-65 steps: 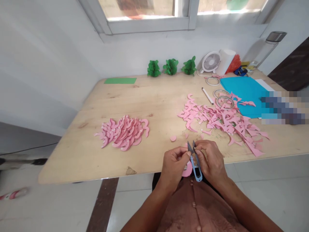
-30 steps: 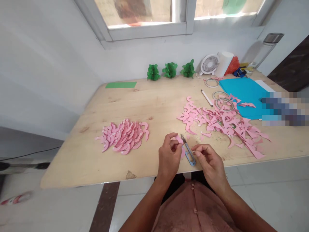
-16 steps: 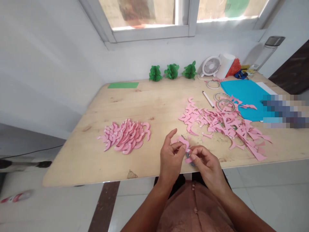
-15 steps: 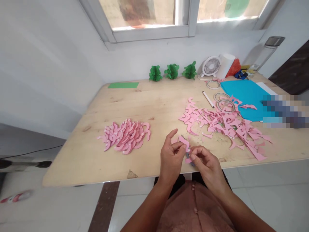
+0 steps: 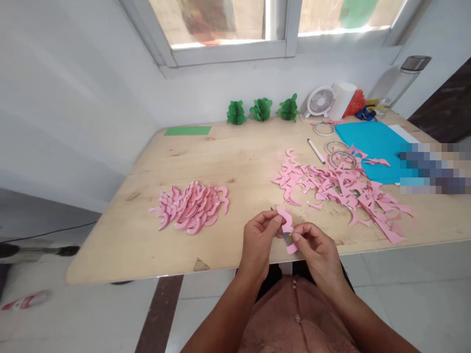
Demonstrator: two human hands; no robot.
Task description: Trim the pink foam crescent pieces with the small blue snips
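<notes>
Left hand (image 5: pixel 259 240): ours, wrist over the front edge of the table (image 5: pixel 128 260), fingers curled; thumb and forefinger pinched closed on a curved pink piece (image 5: pixel 285 219). Right hand (image 5: pixel 319 245): ours, facing the left one, thumb and forefinger brought together on the piece's right side, remaining fingers folded. Curved pink piece: one, between our hands, above the near part of the table.

Snips (image 5: pixel 286 238): one pair, beneath the piece, partly hidden; whether the blades stand apart we cannot tell. Scrap heap (image 5: pixel 342 191): pink offcuts, beyond our right hand and spreading rightward, the nearest obstruction, reaching onto the blue sheets (image 5: pixel 379 147). Tape rolls (image 5: pixel 324 135): three, two among the offcuts, one farther back. Marker (image 5: pixel 316 151): one, white, left of the rolls. Pile of curved pieces (image 5: pixel 193 208): pink, overlapping, well left of our left hand. Green paper figures (image 5: pixel 261 109): three, in a row along the wall (image 5: pixel 206 83). Fan (image 5: pixel 320 102): small, white, right of the figures. Green strip (image 5: pixel 187 131): flat, back left corner.

Edges: front edge under our wrists; wall behind. Room: plain wood between pile and heap, more from the pile back to the green strip
</notes>
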